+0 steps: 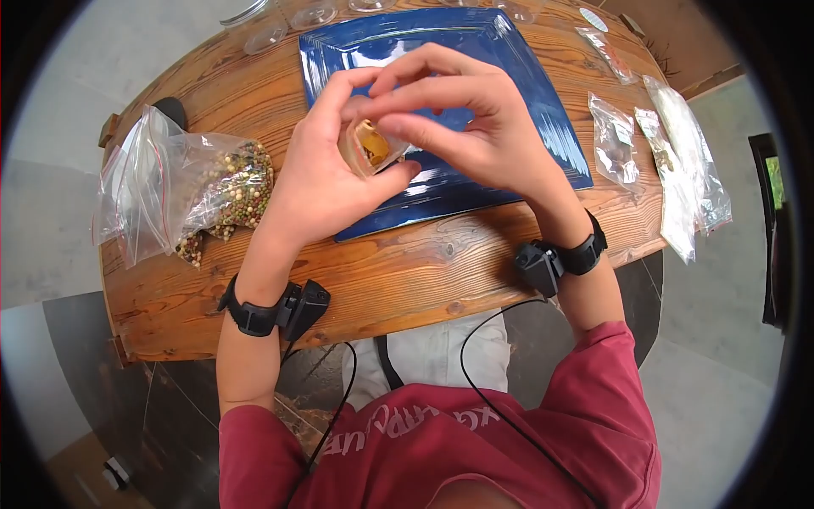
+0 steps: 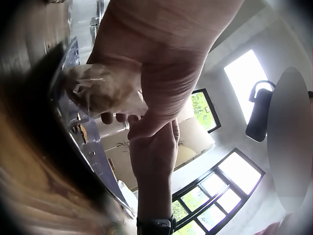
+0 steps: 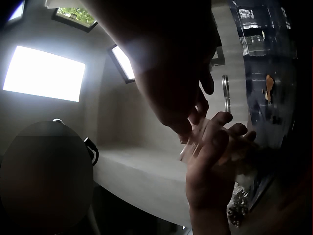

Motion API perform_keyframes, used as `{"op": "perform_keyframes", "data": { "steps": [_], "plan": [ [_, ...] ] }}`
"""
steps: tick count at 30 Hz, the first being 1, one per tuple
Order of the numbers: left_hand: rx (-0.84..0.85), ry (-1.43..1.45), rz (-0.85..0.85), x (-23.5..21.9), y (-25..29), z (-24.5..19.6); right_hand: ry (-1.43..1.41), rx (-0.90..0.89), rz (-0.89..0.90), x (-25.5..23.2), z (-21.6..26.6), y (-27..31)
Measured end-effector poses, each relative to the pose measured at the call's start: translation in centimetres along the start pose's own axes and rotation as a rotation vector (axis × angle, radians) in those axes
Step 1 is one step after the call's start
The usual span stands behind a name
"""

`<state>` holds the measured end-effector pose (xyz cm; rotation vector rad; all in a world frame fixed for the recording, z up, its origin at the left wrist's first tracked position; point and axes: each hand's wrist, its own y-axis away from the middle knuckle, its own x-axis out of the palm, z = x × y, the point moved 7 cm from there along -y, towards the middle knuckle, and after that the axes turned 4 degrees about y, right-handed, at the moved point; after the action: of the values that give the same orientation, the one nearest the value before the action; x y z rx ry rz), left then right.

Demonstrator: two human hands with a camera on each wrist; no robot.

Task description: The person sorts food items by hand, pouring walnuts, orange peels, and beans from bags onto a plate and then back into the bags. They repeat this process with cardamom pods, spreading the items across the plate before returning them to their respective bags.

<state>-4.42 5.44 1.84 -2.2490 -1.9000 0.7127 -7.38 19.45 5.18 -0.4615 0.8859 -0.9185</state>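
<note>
My left hand (image 1: 318,174) grips a small clear plastic bag (image 1: 387,159) with yellow-brown pieces inside, its mouth facing up toward the head camera. Fingers and thumb of my right hand (image 1: 471,114) meet at that mouth and pinch its edge. In the left wrist view, the bag (image 2: 100,90) bulges with crinkled pale-brown contents below the left palm. Both hands are over a square blue plate (image 1: 543,119). A small brown piece (image 3: 269,88) lies on the plate in the right wrist view.
A zip bag of mixed-colour beads or peppercorns (image 1: 242,191) lies at left on the wooden table (image 1: 407,271). Several clear packets, one of them a small bag (image 1: 615,144), lie at right. Round clear lids or dishes (image 1: 314,15) line the far edge.
</note>
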Motion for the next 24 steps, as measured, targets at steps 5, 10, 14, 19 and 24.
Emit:
{"op": "perform_keyframes", "data": {
  "steps": [5, 10, 14, 19, 24],
  "plan": [
    [-0.123, 0.061, 0.001, -0.8, 0.1, -0.2, 0.088, 0.115, -0.023, -1.7, -0.8, 0.0],
    [-0.1, 0.063, -0.025, -1.1, -0.2, -0.3, 0.334, 0.223, 0.243, -0.8, -2.5, 1.0],
    [-0.085, 0.053, -0.025, -0.8, -0.2, -0.2, 0.498, 0.263, 0.312, 0.0, -4.4, 2.5],
    [-0.083, 0.048, -0.012, -0.7, -0.3, -0.4, 0.478, 0.34, 0.319, 0.4, -4.5, 2.6],
    [-0.105, 0.069, -0.011, -0.9, -0.3, -0.2, 0.542, 0.202, 0.247, 0.4, -4.4, 2.5]
  ]
}}
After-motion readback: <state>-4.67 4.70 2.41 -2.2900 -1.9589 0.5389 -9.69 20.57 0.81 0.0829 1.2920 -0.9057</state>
